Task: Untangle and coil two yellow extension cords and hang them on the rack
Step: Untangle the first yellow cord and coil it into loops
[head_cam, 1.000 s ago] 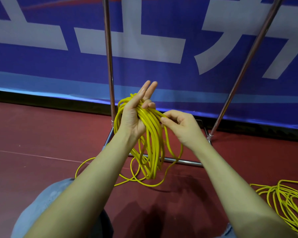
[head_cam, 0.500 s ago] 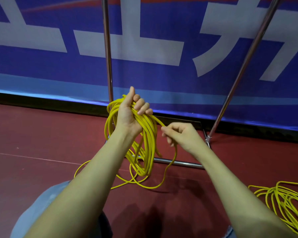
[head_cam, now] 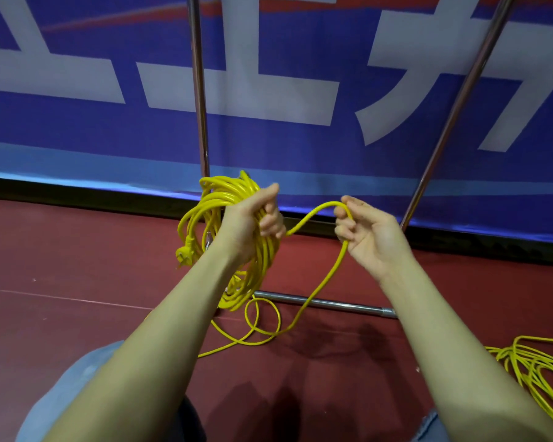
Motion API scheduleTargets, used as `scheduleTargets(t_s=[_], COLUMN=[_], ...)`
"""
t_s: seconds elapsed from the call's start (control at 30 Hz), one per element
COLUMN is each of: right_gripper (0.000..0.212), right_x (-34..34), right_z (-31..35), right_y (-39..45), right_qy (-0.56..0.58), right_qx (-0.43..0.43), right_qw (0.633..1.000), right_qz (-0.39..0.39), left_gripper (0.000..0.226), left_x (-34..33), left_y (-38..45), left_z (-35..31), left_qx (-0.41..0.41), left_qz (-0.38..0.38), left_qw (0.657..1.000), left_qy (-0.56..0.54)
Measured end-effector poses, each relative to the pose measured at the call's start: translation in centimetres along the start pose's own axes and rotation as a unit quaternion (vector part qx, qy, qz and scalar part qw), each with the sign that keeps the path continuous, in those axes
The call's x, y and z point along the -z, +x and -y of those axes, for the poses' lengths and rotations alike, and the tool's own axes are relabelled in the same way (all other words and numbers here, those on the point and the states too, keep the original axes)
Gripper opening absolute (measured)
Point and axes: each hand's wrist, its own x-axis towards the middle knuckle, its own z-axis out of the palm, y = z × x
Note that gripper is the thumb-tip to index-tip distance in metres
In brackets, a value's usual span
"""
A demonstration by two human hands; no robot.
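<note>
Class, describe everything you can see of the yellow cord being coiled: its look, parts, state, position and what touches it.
The cord is thin, smooth and bright yellow, plastic-looking. Most of it is gathered in a bundle of many loops that the left hand grips and holds off the floor. A yellow plug hangs at the bundle's left side. One strand arcs from the bundle to the right hand, which pinches it, then drops to the red floor, where the slack lies in loose curls.
</note>
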Motion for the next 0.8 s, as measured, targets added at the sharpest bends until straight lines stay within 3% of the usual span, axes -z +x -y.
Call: scheduleTargets(t_s=[0.13,0.23,0.37,0.43,0.53,0.7,0.8], right_gripper=[0.021,0.031,0.044,0.046,0.044,0.024,0.023], right_x=[-1.7,-2.3,-2.1,-1.8,-1.3,0.5,1.5], right_z=[0.7,0.9,1.0,1.0,0.9,-0.9,-1.7], right_y=[-0.3,-0.3,-0.4,-0.4,0.0,0.6,0.1], right_qy=[0.07,0.108,0.133,0.141,0.131,-0.115,-0.247], right_qx=[-0.037,-0.055,-0.072,-0.067,-0.045,0.02,-0.016], right_qw=[0.997,0.992,0.988,0.987,0.99,0.99,0.969], right_qz=[-0.01,-0.021,-0.035,-0.036,-0.024,-0.076,0.007], left_gripper=[0.035,0.028,0.019,0.015,0.012,0.008,0.018], left_x=[-0.3,-0.5,-0.8,-1.2,-1.2,-1.8,-2.1], left_y=[-0.6,-0.9,-1.2,-1.2,-0.7,0.1,0.8], left_z=[1.6,1.9,2.3,2.3,2.4,2.1,1.6], left_qx=[-0.035,-0.048,-0.005,0.013,0.004,-0.016,0.004], left_qz=[0.048,0.115,0.195,0.219,0.183,0.073,-0.001], left_qw=[0.981,0.955,0.923,0.923,0.95,0.995,0.997], left_qy=[0.186,0.269,0.332,0.315,0.255,0.069,-0.072])
